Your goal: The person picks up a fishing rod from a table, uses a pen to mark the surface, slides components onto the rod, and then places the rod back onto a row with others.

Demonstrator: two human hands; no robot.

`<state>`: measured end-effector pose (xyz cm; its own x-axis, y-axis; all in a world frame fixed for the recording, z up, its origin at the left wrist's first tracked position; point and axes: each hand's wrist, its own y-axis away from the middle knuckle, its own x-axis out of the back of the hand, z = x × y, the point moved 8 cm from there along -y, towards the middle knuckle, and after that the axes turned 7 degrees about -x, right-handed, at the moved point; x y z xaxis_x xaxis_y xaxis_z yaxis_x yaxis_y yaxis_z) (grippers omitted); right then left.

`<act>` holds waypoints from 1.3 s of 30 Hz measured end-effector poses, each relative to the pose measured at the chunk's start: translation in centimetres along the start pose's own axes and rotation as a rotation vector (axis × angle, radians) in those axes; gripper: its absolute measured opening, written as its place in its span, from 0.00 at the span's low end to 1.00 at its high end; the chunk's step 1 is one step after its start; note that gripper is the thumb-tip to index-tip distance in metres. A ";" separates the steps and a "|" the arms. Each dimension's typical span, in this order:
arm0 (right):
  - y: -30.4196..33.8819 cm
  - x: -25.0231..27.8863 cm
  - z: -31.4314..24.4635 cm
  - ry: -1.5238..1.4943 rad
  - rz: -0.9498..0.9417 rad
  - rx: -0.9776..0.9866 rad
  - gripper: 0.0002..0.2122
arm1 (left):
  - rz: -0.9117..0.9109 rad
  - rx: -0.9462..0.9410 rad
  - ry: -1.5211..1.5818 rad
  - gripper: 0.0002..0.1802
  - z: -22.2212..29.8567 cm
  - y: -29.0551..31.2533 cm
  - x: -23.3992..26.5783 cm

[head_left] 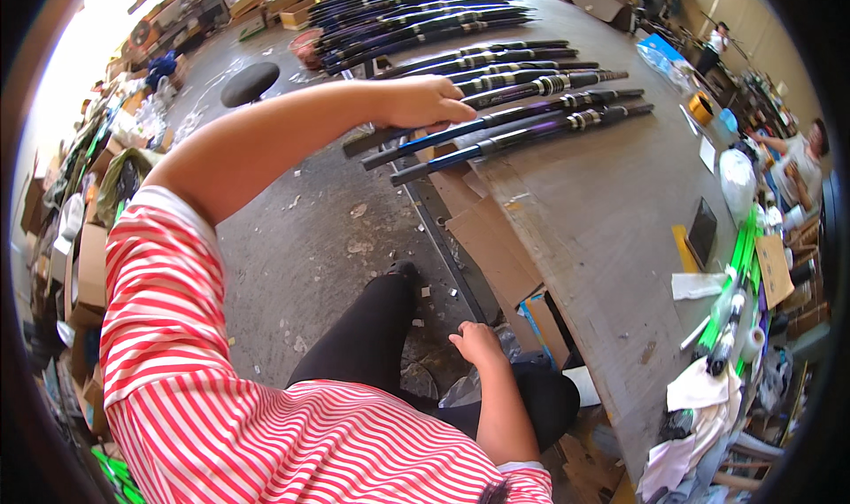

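My left hand (427, 103) is stretched over the table's left edge, its fingers closed round a dark fishing rod (513, 89). The rod's thick end sticks out past the edge. Just nearer to me lie two more fishing rods, one with a blue section (425, 143) and one with a blue and black butt (456, 157). They too overhang the edge. My right hand (479, 343) hangs low by my right knee, below the tabletop, fingers curled and nothing visible in them.
Several more rods (416, 26) lie in rows at the table's far end. The grey table (575, 212) carries a dark flat device (701, 234), green rods (739, 265) and cloths (699, 398) on its right. A round black stool (251, 84) stands left. Two people are at the right.
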<state>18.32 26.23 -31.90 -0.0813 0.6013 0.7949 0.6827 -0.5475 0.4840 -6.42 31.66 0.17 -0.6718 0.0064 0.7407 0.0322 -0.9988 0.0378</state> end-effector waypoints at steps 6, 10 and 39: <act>0.3 -0.5 2.9 -0.017 0.026 -0.047 0.16 | -0.053 -0.057 0.319 0.20 7.5 2.9 -8.0; 0.9 -0.9 2.4 0.003 0.055 -0.013 0.15 | -0.099 -0.041 0.454 0.19 8.5 5.2 -13.9; 21.4 28.8 10.9 0.102 0.707 -0.685 0.13 | 0.060 0.097 0.977 0.12 -2.3 18.3 -21.3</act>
<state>38.53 38.14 -2.68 0.0988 -0.0290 0.9947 0.0332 -0.9989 -0.0325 6.75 13.11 -16.45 -0.9820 -0.1316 -0.1358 0.1177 -0.9874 0.1056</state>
